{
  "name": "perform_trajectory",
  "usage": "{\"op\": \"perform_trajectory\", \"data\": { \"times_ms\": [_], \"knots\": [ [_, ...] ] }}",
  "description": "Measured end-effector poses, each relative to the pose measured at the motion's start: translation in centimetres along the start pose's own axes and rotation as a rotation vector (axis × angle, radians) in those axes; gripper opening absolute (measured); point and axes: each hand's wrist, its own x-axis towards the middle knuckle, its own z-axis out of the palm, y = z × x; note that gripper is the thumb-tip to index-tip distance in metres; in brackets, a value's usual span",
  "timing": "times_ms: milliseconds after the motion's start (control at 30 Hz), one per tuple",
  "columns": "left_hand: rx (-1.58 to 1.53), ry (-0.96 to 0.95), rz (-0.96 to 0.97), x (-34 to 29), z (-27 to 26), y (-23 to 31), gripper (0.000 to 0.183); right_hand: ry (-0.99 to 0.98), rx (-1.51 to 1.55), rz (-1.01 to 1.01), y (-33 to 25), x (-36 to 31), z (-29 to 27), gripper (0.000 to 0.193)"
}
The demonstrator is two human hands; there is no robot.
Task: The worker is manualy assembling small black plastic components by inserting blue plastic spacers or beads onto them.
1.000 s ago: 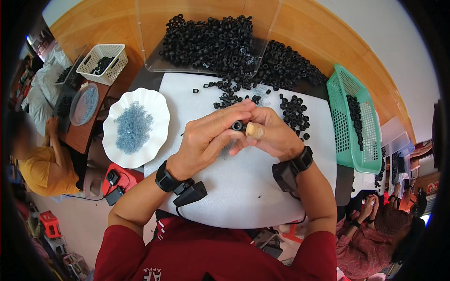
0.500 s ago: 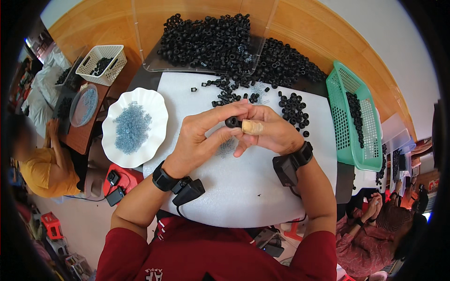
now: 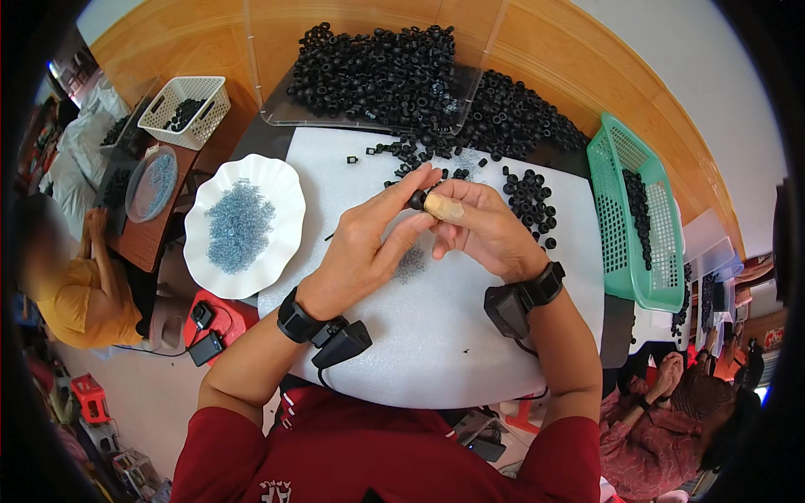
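Observation:
Over the white foam sheet [image 3: 436,360], my left hand [image 3: 356,243] pinches a small round black plastic piece [image 3: 417,199] between thumb and fingers. My right hand [image 3: 495,235] closes on the same piece from the other side, its tan-wrapped thumb pressed against it. Whether the piece is one part or two, I cannot tell. Below the hands lies a small heap of clear bluish bits [image 3: 409,265]. Beyond my right hand sits a cluster of black round pieces [image 3: 528,197], and more loose black parts [image 3: 411,155] lie past the fingertips.
A scalloped white plate [image 3: 289,189] with bluish bits stands at left. Behind the sheet, a clear bin [image 3: 267,117] holds many black parts, with a heap [image 3: 528,109] beside it. A green basket [image 3: 616,268] stands at right. Other people sit on both sides.
The black piece has turned, so its hole no longer faces me. My left hand's fingers reach higher around it, and my right hand's fingers have curled in. The view has shifted slightly.

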Motion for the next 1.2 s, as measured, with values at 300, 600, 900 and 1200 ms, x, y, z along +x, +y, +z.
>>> {"op": "perform_trajectory", "data": {
  "times_ms": [300,600,900,1200],
  "knots": [
    [0.083,0.020,-0.004,0.1,-0.8,0.0,0.031,0.063,-0.093,-0.041,0.0,0.0,0.4,0.019],
    [-0.118,0.009,-0.191,-0.1,-0.8,0.0,0.031,0.210,-0.202,-0.169,0.6,0.4,0.2,0.023],
    [0.085,0.096,-0.036,-0.1,0.1,-0.8,0.030,0.229,-0.219,-0.137,0.4,0.4,0.9,0.023],
    [0.116,0.049,-0.051,-0.1,0.0,-0.7,0.027,0.235,-0.211,-0.113,0.1,0.3,0.8,0.021]
  ]
}}
